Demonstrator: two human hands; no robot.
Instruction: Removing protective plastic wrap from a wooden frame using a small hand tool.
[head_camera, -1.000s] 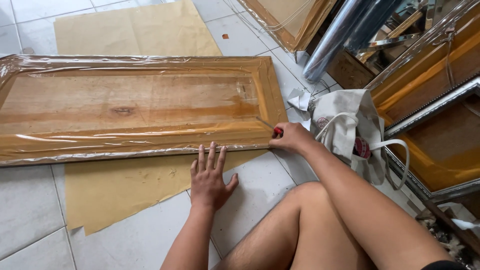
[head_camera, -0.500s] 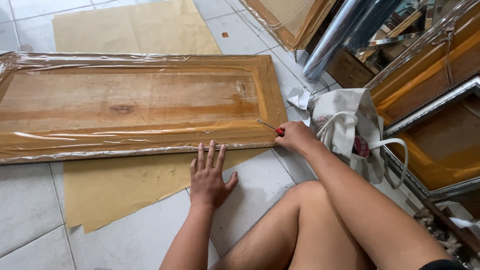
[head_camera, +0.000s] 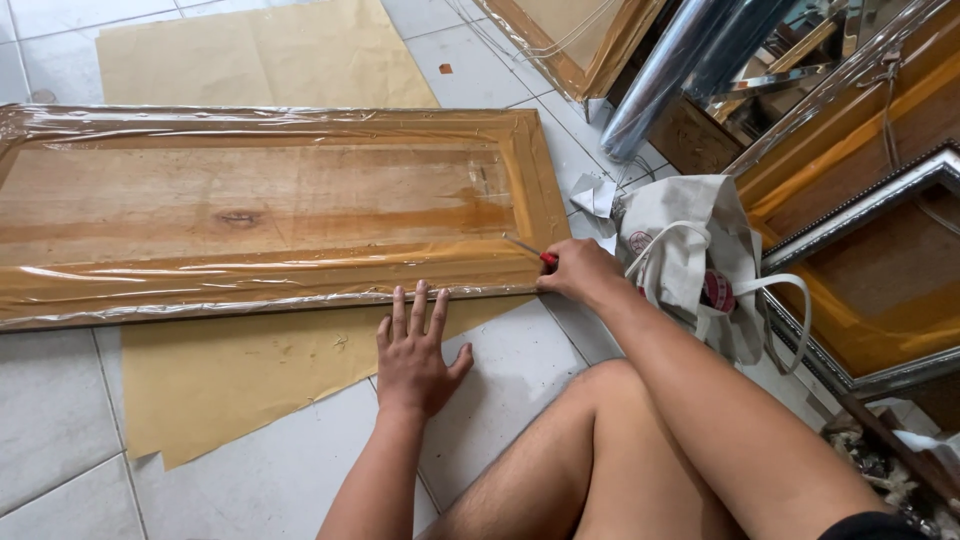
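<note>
**Cutter at the wrapped panel's near right corner**

Nearest: bare knee (head_camera: 610, 420) and both forearms reaching fwd from bottom of view. Left hand (head_camera: 415, 350) lies flat, palm down, fingers spread wide and pointing away; fingertips touch near edge of the wooden panel (head_camera: 270, 210), heel of hand on white floor tile (head_camera: 60, 430), just beside the brown paper sheet (head_camera: 230, 370). It grips nothing.

Right hand (head_camera: 580, 272) is closed around a red-handled cutter (head_camera: 540, 256), fist w/ knuckles up, arm running diagonally from lower right. Only a bit of red handle shows past the fingers; thin blade sticks out toward upper left, tip on the panel's near right corner, at the plastic film.

Panel: long axis runs left-right across the floor, lying flat, wrapped in clear shiny film, raised frame round a sunken centre, dark knot near the middle. Brown paper sits under it, showing at near and far sides.

Just right of right hand: slumped white cloth bag (head_camera: 690, 250) w/ looped white handles, small round red-and-dark marks on it. Scraps of white paper (head_camera: 597, 195) beside it. Further right: framed pieces (head_camera: 880, 290) w/ silvery edging, leaning. Far back: a roll of clear film (head_camera: 670, 70), tilted.
</note>
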